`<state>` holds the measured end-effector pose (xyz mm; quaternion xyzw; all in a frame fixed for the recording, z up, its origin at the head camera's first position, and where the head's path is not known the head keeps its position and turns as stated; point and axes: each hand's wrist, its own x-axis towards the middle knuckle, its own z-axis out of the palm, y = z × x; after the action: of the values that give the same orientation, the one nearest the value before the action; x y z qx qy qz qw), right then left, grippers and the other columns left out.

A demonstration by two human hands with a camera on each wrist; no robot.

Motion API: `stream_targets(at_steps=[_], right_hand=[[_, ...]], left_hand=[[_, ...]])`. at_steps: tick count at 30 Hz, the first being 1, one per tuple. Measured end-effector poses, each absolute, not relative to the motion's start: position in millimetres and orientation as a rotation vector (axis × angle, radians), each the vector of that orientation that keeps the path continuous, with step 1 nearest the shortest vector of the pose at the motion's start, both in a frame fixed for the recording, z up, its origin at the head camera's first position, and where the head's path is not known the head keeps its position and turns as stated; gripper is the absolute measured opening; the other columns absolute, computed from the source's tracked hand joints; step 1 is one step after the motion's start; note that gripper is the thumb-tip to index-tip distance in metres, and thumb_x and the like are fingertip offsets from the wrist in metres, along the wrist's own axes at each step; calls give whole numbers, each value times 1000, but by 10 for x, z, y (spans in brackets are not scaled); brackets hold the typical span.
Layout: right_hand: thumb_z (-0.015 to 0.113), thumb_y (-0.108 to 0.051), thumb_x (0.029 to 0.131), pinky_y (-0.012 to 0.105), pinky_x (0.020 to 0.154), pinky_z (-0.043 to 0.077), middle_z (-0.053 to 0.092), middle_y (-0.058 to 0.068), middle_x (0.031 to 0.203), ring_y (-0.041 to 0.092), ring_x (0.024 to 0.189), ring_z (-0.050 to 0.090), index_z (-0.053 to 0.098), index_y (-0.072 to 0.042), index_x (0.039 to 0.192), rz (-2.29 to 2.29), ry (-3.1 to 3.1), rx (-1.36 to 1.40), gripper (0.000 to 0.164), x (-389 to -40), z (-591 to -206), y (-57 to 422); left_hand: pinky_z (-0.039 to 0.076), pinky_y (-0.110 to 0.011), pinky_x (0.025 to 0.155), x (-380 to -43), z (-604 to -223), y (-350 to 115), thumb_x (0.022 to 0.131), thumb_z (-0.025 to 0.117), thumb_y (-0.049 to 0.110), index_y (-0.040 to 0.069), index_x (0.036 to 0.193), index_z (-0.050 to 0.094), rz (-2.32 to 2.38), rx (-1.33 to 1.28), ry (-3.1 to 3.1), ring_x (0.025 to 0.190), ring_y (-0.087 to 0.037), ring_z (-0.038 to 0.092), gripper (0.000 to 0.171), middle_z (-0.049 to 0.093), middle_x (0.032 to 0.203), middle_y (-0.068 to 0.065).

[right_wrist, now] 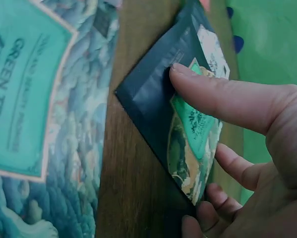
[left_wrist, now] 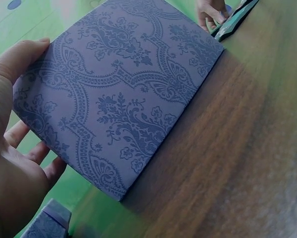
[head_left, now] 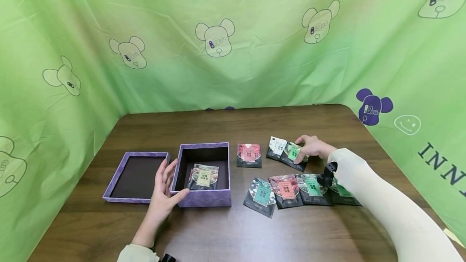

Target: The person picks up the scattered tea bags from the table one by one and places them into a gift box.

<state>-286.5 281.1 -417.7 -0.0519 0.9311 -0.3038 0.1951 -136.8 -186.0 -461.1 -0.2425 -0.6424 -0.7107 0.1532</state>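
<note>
Green cloth point(head_left: 247, 76) printed with cartoon heads hangs behind and beside the wooden counter point(head_left: 291, 233). By the look of it, the work is partway along: the box point(head_left: 205, 198) is uncovered, its lid point(head_left: 140, 177) lies hollow side up just to the left, and a yellow packet point(head_left: 203, 178) lies inside against the near wall. What shows at its left edge may be another beneath it; that cannot be told. Seven packets are outside the box: a red packet point(head_left: 249, 155) just right of it, a white packet point(head_left: 277, 147) and a green packet point(head_left: 294, 156) farther right, and four packets point(head_left: 286, 191) in a nearer row, the rightmost partly hidden by the right sleeve point(head_left: 375, 191).

The green packet is at the far right of the back group, its left edge meeting the white packet. It lies face up and is nearly square, so its long axis is hard to call; its label's longer way runs away from the person, top leaning right, with the plain dark end toward the person. Whether it is lifted at all is unclear.

The right hand point(head_left: 312, 148) is partly closed and pinches it, thumb on the printed face, fingers at the far edge. The left hand point(head_left: 162, 198) is spread wide round the box's near left corner, thumb at the near rim, fingers along the left wall, bracing it rather than clenching.
</note>
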Motion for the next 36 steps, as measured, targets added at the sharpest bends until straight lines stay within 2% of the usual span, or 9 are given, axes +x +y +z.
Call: stream_targets(at_steps=[5,10,14,18,21,23,29,36], right_hand=[[90,-19,61,56,96,39,37,39,124,48,114,35,50,6,120,-807,2651,-131,75,-2880,-4199,2803],[90,-11,61,45,88,44,47,31,113,41,103,46,46,8,113,-869,2663,-180,71,-2908,-4191,2805],[85,0,63,37,72,47,50,28,108,33,91,52,40,9,112,-998,2593,-196,67,-2919,-4148,2825],[73,11,67,35,58,51,52,25,105,24,76,54,41,11,115,-1122,2476,-165,57,-2904,-4116,2864],[61,17,72,34,57,55,58,18,96,17,69,57,45,17,115,-1200,2403,-156,46,-2904,-4104,2903],[56,20,73,34,57,57,62,13,91,16,68,60,49,20,116,-1220,2386,-156,44,-2912,-4091,2926],[55,22,72,34,60,59,66,10,91,16,71,63,53,21,120,-1196,2399,-168,48,-2952,-4011,2984],[56,23,71,34,61,59,67,9,91,17,70,64,50,22,123,-1244,2377,-158,53,-2973,-3911,3003]], left_hand=[[22,-17,112,-1371,-4611,-1862,77,68,-23,-12,150,2,-2036,-688,-1851,137,-8,37,99,37,151,-3],[23,-17,112,-1379,-4610,-1860,77,68,-22,-14,149,0,-2038,-687,-1849,137,-8,37,100,37,151,-1],[24,-17,112,-1388,-4613,-1860,77,69,-21,-14,149,0,-2040,-688,-1845,137,-7,37,100,38,151,1],[23,-16,111,-1386,-4627,-1863,77,69,-21,-11,151,2,-2042,-682,-1849,137,-8,37,100,38,151,0],[23,-16,111,-1379,-4633,-1865,77,69,-22,-10,151,3,-2046,-677,-1854,137,-7,37,100,37,151,0],[23,-16,111,-1375,-4633,-1865,77,69,-21,-10,151,3,-2051,-674,-1855,137,-7,37,100,37,151,0],[23,-16,112,-1380,-4639,-1869,77,69,-21,-7,152,4,-2055,-674,-1849,137,-7,37,101,38,151,0],[22,-17,112,-1385,-4649,-1873,77,70,-20,-8,152,4,-2055,-687,-1843,137,-8,37,101,37,152,-3]])
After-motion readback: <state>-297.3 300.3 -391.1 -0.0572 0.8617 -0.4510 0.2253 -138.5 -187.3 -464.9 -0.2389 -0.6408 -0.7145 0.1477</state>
